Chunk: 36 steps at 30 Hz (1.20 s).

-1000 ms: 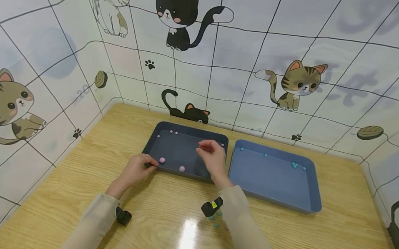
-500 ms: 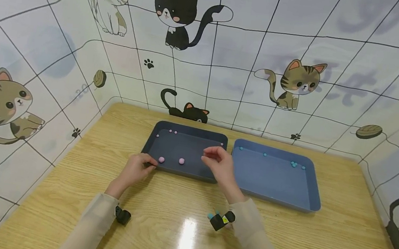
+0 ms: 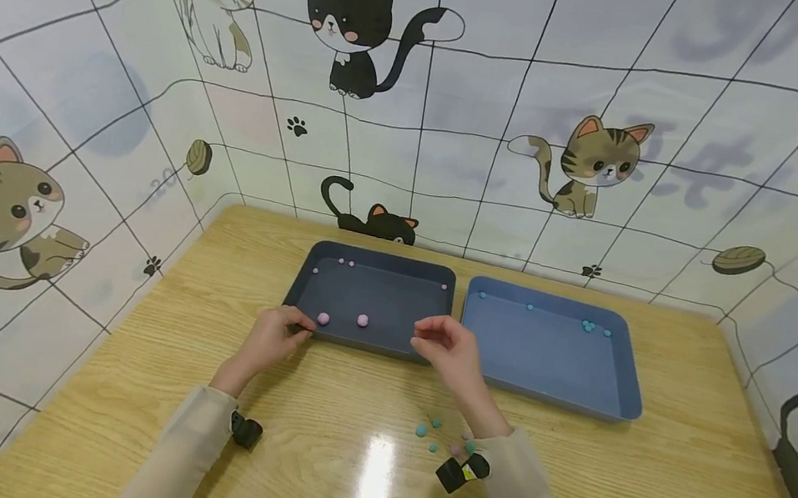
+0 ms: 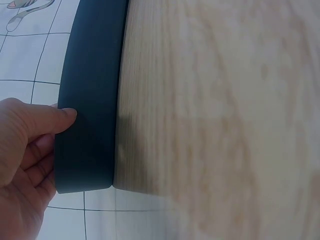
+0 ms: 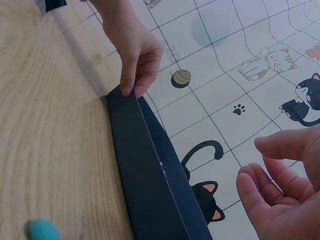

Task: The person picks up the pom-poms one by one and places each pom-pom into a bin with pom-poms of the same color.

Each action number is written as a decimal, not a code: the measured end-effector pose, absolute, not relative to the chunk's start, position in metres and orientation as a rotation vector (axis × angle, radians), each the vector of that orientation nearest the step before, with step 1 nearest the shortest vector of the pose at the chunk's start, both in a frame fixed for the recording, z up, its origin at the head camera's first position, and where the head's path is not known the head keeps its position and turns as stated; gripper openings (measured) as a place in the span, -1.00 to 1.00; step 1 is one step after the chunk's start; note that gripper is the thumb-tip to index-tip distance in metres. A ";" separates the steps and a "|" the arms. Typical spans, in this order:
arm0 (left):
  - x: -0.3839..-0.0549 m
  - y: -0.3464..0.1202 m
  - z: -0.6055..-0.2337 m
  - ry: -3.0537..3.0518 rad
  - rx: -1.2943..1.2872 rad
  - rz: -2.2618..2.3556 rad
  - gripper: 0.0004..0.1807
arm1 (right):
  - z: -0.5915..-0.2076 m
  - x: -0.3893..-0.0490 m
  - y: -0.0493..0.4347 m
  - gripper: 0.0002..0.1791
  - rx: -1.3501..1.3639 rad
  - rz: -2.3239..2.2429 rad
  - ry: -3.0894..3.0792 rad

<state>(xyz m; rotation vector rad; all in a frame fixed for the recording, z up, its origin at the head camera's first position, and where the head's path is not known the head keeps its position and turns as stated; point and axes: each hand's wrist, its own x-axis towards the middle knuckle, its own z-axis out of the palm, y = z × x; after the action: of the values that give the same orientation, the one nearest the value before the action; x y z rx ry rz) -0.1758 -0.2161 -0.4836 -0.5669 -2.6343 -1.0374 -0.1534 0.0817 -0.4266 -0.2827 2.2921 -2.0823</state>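
My left hand (image 3: 273,346) pinches the front-left rim of the dark tray (image 3: 392,303). In the left wrist view, the thumb of that hand (image 4: 25,155) lies against the outer wall of the tray (image 4: 92,100). Two larger pink balls (image 3: 362,321) lie in the tray near its front, with several tiny pink ones (image 3: 347,262) along the back. My right hand (image 3: 453,357) hovers by the tray's front-right corner. Seen from the right wrist, the thumb and fingers of this hand (image 5: 285,180) are apart with nothing between them.
A blue tray (image 3: 544,356) stands to the right, with several small teal balls (image 3: 589,327) along its back. Loose teal balls (image 3: 421,430) and pink balls (image 3: 456,450) lie on the wooden table (image 3: 312,448) by my right wrist. A cat-print wall rises behind.
My right hand has drawn back toward the front right from over the dark tray. One larger pink ball has shifted slightly inward from the front wall. My left hand has stayed put.
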 end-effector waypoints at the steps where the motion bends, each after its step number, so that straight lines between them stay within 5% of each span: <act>1: -0.176 -0.216 -0.483 -2.634 -0.567 -1.037 -0.87 | -0.427 -0.152 0.084 -0.78 -0.293 -2.088 2.285; 36: -0.175 -0.214 -0.479 -2.656 -0.561 -1.034 -0.87 | -0.468 -0.094 0.147 -0.79 -0.315 -1.878 2.310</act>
<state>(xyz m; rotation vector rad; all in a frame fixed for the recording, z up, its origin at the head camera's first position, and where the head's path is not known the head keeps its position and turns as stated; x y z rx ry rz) -0.1746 -0.2143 -0.4795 -0.5610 -2.6563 -1.0340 -0.0937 0.1467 -0.4680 -0.3147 2.3095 -1.8783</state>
